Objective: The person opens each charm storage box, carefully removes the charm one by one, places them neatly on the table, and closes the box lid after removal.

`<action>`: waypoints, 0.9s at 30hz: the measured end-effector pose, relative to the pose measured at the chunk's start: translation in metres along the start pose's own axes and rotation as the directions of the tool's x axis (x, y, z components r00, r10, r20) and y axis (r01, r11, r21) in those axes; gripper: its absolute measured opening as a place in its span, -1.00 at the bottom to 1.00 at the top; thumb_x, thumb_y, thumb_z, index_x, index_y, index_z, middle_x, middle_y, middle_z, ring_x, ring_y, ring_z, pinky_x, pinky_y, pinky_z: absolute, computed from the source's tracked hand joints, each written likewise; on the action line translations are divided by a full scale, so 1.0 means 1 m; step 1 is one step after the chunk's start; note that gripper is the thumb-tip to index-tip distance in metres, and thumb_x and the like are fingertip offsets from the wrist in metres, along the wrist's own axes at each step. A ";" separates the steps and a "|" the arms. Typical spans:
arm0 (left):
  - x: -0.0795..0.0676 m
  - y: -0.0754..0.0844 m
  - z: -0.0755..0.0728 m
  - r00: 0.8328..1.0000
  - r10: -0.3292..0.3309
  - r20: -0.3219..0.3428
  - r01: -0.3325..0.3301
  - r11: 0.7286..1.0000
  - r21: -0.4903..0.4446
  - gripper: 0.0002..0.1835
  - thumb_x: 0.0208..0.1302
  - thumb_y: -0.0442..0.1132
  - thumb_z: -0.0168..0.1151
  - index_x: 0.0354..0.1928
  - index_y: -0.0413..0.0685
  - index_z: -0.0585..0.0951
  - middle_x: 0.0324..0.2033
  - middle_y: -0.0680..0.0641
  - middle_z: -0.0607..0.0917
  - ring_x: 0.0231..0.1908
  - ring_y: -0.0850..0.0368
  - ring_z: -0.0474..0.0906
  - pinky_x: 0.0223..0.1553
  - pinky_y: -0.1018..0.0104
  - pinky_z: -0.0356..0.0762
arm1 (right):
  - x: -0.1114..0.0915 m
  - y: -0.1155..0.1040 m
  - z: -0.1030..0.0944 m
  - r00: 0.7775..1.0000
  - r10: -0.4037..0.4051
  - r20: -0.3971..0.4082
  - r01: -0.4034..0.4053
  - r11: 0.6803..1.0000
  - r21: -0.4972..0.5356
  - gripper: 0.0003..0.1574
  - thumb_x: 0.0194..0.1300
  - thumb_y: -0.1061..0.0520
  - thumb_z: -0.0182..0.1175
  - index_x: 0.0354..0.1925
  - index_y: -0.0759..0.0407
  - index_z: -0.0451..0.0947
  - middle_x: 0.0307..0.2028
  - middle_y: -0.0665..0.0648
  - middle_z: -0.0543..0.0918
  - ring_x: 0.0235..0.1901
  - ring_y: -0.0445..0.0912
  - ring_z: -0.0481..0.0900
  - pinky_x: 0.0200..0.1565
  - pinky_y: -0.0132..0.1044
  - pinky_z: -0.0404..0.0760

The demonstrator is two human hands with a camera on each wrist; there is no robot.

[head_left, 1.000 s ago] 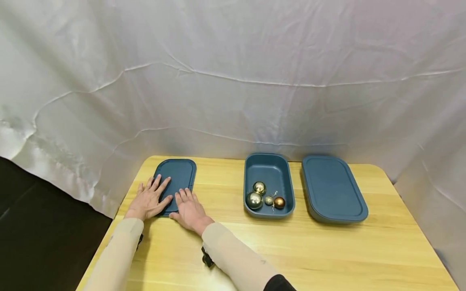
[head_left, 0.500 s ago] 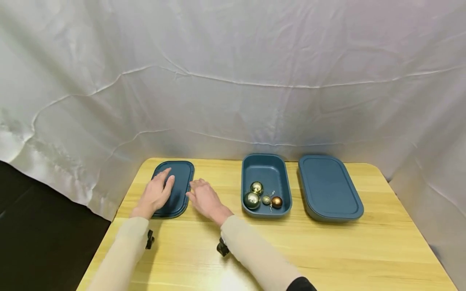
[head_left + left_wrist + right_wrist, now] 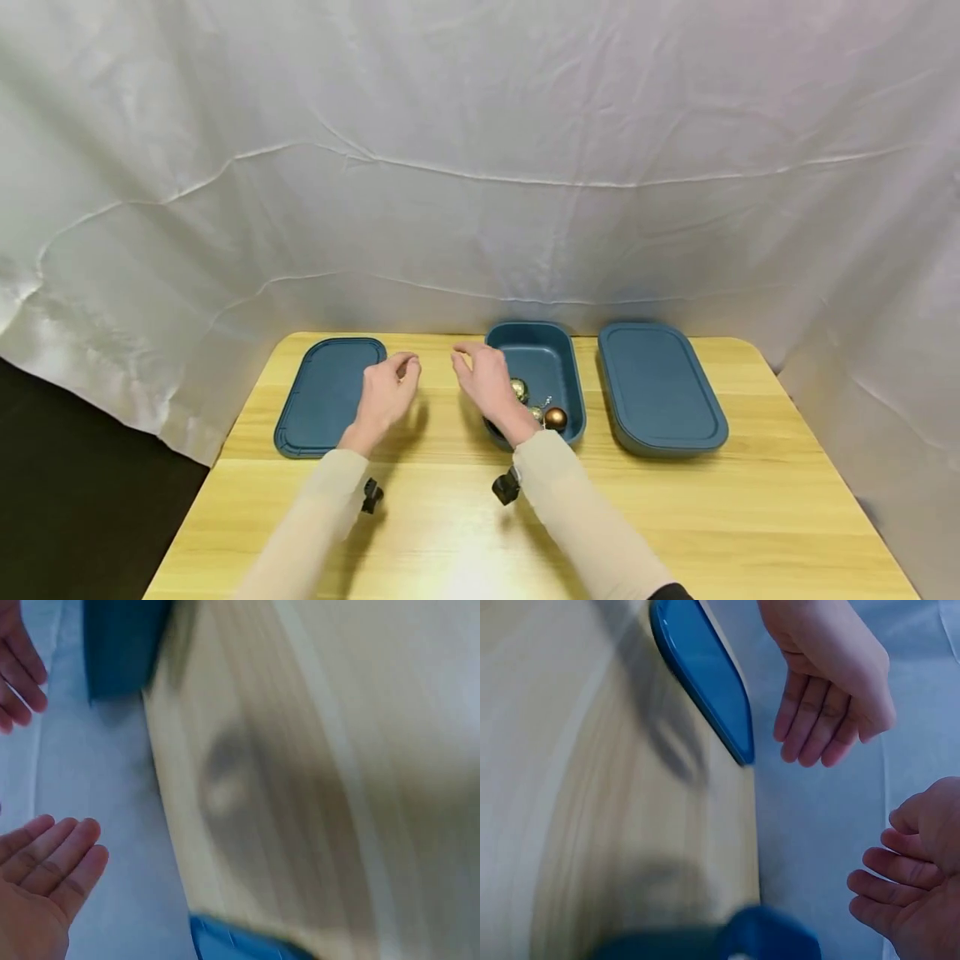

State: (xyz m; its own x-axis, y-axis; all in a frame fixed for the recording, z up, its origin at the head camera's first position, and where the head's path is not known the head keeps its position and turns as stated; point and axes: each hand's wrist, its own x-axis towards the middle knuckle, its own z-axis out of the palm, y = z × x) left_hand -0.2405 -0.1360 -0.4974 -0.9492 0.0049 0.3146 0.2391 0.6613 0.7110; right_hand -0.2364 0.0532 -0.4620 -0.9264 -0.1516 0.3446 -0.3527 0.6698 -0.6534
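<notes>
Both hands hang in the air above the table, apart and holding nothing. My left hand [image 3: 386, 400] is just right of a flat dark blue lid [image 3: 322, 404], its fingers loosely bent. My right hand [image 3: 491, 385] is over the left side of an open dark blue container [image 3: 576, 379], fingers relaxed. Inside lie a gold ball ornament [image 3: 519, 389], a copper ball ornament [image 3: 556, 418] and a small glittery ball [image 3: 536, 412]. The large shiny ball is hidden behind my right hand. In the right wrist view, the fingers of my right hand [image 3: 919, 874] are slightly curved.
A second dark blue container [image 3: 663, 387], covered with its lid, stands to the right of the open one. They stand towards the back of the wooden table [image 3: 720, 517], before a pale hanging cloth [image 3: 480, 208]. Dark floor [image 3: 67, 483] shows at left.
Both hands have lifted off the lid, where they were lying flat, and moved right. The right hand now partly covers the open container. Lid and containers keep their places on the table.
</notes>
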 end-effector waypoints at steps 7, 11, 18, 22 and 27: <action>0.007 0.036 0.032 0.999 -0.027 0.026 0.030 0.994 -0.109 -0.63 0.53 -0.08 0.15 0.03 -0.18 0.79 -0.21 -0.14 0.86 -0.20 -0.02 0.81 -0.05 0.04 0.80 | -0.009 0.026 -0.029 0.997 0.062 -0.053 -0.060 0.997 0.037 -0.67 0.57 0.14 0.21 0.14 0.27 0.72 0.07 0.28 0.78 0.06 0.15 0.75 0.09 0.05 0.77; 0.007 0.055 0.048 0.996 -0.048 0.074 0.059 0.985 -0.160 -0.64 0.50 -0.06 0.19 0.01 -0.16 0.80 -0.28 -0.10 0.86 -0.31 0.05 0.80 -0.10 0.10 0.80 | -0.015 0.043 -0.043 0.993 0.088 -0.074 -0.085 0.995 0.042 -0.68 0.57 0.13 0.22 0.13 0.26 0.72 0.06 0.27 0.78 0.04 0.13 0.75 0.08 0.05 0.77; 0.001 0.085 0.074 0.991 0.016 0.129 0.006 0.985 -0.173 -0.69 0.48 -0.10 0.21 -0.01 -0.10 0.81 -0.27 -0.02 0.86 -0.27 0.12 0.78 -0.11 0.19 0.78 | -0.028 0.074 -0.073 0.987 0.116 -0.115 -0.119 0.993 -0.015 -0.67 0.55 0.14 0.24 0.12 0.31 0.71 0.04 0.33 0.77 0.03 0.19 0.73 0.08 0.12 0.74; -0.002 0.101 0.086 0.987 0.055 0.153 -0.018 0.974 -0.228 -0.74 0.45 -0.15 0.25 -0.02 -0.10 0.81 -0.25 -0.04 0.87 -0.26 0.10 0.81 -0.11 0.25 0.80 | -0.034 0.091 -0.087 0.981 0.133 -0.145 -0.142 0.988 -0.058 -0.66 0.54 0.14 0.24 0.12 0.32 0.71 0.04 0.34 0.78 0.03 0.21 0.73 0.08 0.14 0.73; -0.007 0.119 0.103 0.976 0.087 0.201 -0.028 0.959 -0.281 -0.74 0.40 -0.18 0.32 0.02 -0.10 0.80 -0.25 -0.04 0.88 -0.28 0.16 0.83 -0.17 0.37 0.80 | -0.042 0.105 -0.103 0.975 0.157 -0.157 -0.171 0.982 -0.082 -0.64 0.55 0.13 0.23 0.14 0.33 0.70 0.05 0.36 0.76 0.05 0.25 0.70 0.10 0.17 0.71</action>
State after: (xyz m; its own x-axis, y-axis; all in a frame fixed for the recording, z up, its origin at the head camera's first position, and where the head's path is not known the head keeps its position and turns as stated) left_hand -0.2264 0.0197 -0.4796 -0.9464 0.2130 0.2430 0.3135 0.4231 0.8501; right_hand -0.2206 0.2042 -0.4758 -0.9381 0.0714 0.3390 -0.1765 0.7434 -0.6451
